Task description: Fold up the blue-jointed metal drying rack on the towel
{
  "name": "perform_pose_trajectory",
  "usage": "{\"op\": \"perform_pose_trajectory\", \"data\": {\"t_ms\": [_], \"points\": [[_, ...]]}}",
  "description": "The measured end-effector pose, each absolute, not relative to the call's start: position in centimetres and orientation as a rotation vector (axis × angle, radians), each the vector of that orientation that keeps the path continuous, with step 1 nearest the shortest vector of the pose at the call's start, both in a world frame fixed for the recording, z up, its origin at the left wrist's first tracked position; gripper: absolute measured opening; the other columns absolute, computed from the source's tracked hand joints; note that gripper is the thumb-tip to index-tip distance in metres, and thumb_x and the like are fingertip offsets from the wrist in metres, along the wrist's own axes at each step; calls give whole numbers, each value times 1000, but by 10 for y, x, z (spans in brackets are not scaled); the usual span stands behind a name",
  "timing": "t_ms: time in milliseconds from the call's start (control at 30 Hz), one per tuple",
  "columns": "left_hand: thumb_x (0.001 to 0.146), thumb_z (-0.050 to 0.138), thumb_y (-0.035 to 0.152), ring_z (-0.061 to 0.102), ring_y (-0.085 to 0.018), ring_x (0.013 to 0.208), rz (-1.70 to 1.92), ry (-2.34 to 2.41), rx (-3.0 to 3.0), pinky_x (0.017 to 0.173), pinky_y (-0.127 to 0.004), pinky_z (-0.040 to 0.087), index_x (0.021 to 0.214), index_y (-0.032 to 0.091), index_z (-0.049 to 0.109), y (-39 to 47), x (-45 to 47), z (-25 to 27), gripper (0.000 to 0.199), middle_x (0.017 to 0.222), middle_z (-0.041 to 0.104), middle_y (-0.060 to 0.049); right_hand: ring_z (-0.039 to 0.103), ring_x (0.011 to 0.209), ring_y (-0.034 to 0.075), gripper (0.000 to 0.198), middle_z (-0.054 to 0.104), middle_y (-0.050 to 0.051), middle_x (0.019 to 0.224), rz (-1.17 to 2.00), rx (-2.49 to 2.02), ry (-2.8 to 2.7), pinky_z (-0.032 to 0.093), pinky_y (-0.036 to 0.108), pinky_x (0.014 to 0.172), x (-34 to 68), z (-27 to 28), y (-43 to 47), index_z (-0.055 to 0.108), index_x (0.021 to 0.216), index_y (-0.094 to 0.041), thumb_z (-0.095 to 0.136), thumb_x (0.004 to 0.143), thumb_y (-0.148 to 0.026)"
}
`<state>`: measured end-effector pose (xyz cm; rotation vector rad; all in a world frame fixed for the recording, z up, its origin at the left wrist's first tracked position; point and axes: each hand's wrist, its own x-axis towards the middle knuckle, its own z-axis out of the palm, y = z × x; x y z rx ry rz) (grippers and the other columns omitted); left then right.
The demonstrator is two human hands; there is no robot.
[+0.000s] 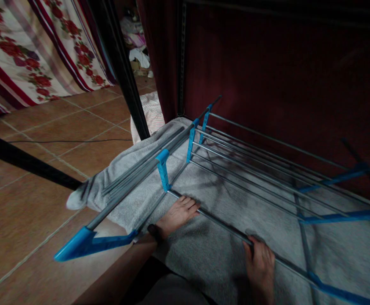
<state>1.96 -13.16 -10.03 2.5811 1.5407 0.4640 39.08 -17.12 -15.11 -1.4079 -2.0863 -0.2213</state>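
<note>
A metal drying rack (220,223) with blue plastic joints lies across a grey blanket in front of me. My left hand (185,207) wraps over its near bar, close to a blue bracket (163,171); a dark band circles that wrist. Farther right along the same bar, my right hand (260,258) grips it with the thumb on the near side. Thin parallel rods (251,163) run behind the bar toward the right. A blue end foot (73,245) sticks out at the lower left, past the blanket's edge.
The grey blanket (229,271) covers the surface under the rack. Black metal posts (126,72) stand at the left, and a dark red panel (267,72) rises behind. Beyond are a tiled floor (39,169), a thin cable (77,141) and a flowered curtain (39,46).
</note>
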Motion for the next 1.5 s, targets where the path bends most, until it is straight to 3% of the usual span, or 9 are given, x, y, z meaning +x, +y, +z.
{"op": "perform_pose_trajectory", "data": {"t_ms": [200,400,1033,1267,1500], "points": [[108,49,48,61,-21,95,583,1512,2674,96,-39,45,107,20,66,-126,22,-107,33,99,67,-6,69,86,26,31,76,9,90,-242,-1349,-2072,47,44,91,393,-153,-170,66,110,-19,52,108,-46],[108,47,46,60,-20,94,568,1494,2726,92,-37,42,101,21,64,-126,22,-103,32,97,65,-4,69,85,24,28,77,7,91,-191,-1349,-2065,46,41,90,393,-150,-170,69,111,-21,54,108,-44],[110,44,43,64,-23,101,490,1522,2740,97,-41,47,113,22,68,-125,20,-107,33,100,68,-6,69,95,26,23,78,7,99,-94,-1411,-2038,44,43,97,387,-152,-171,70,114,-22,53,109,-37],[111,37,42,68,-26,101,504,1537,2788,97,-43,49,115,24,74,-120,13,-115,41,103,74,-8,68,111,25,29,78,9,116,-177,-1578,-1945,39,48,109,389,-147,-176,69,123,-24,44,108,-24],[110,38,44,70,-27,100,634,1480,2867,94,-42,49,116,24,76,-112,4,-128,43,101,77,-9,66,104,26,26,75,9,105,-161,-1668,-1825,45,47,102,408,-151,-180,70,111,-24,44,108,-26]]}}
